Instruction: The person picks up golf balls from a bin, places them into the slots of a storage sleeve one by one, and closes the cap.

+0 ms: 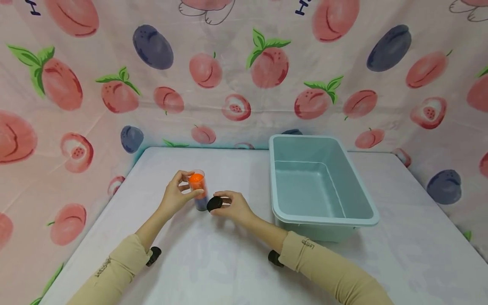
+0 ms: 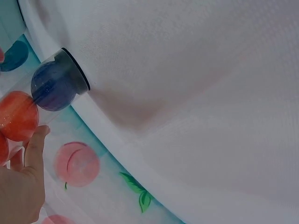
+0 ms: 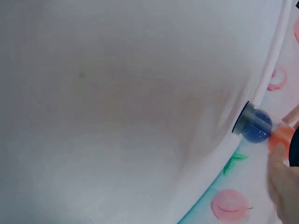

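A clear tube (image 1: 202, 204) stands near the middle of the table, held by my left hand (image 1: 176, 194) with thumb and fingers around its upper part. Inside it, an orange ball (image 1: 196, 178) shows at the open top. Lower down, the left wrist view shows another orange ball (image 2: 18, 115) and a dark blue ball (image 2: 52, 86) at the black-rimmed bottom end. My right hand (image 1: 237, 208) pinches a round black lid (image 1: 214, 203) between thumb and fingers, tilted beside the tube's lower half. The right wrist view catches the lid (image 3: 295, 148) only at its edge.
A pale blue-green plastic tub (image 1: 324, 221) stands right of my hands, with nothing visible inside. The white-covered table (image 1: 213, 262) ends at a fruit-print cloth (image 1: 236, 76) behind. Small black devices (image 1: 154, 256) sit under both forearms.
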Action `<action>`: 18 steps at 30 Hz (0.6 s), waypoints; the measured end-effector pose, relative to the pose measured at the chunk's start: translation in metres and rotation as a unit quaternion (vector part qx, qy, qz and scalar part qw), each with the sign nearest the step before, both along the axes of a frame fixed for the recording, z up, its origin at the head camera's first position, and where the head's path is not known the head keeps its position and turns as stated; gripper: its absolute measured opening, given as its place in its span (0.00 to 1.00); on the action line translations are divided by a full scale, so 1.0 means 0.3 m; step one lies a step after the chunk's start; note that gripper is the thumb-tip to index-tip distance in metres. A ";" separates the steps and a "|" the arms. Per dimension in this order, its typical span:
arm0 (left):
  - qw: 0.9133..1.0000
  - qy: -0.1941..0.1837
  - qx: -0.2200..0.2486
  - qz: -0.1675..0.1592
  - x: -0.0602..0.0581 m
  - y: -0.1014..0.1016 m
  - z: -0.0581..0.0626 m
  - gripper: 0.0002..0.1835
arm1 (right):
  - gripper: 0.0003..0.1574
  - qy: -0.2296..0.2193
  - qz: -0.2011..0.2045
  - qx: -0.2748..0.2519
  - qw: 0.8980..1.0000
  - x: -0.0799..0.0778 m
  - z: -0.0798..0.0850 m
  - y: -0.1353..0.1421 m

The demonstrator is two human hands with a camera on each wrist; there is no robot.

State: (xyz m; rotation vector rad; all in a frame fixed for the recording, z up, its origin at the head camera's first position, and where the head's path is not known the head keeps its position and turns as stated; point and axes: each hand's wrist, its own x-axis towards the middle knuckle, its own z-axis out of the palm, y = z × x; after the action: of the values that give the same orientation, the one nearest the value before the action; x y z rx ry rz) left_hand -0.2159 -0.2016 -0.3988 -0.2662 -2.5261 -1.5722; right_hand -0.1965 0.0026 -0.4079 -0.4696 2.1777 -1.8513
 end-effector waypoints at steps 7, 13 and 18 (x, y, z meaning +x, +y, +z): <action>1.000 -0.001 0.002 0.000 0.006 -0.006 0.002 0.27 | 0.31 0.022 0.011 -0.022 0.999 -0.002 0.014 -0.015; 1.000 0.004 0.005 0.006 0.004 -0.006 0.005 0.26 | 0.29 0.057 -0.009 -0.041 0.997 -0.009 0.033 -0.035; 1.000 -0.012 0.020 0.013 0.000 -0.002 -0.001 0.26 | 0.28 0.090 -0.025 -0.078 0.993 -0.012 0.043 -0.050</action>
State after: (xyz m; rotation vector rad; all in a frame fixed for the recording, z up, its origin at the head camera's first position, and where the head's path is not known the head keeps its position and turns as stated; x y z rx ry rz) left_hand -0.2159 -0.2023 -0.3992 -0.2088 -2.5010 -1.6243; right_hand -0.2003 -0.0124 -0.3950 -0.6401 2.1828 -2.0911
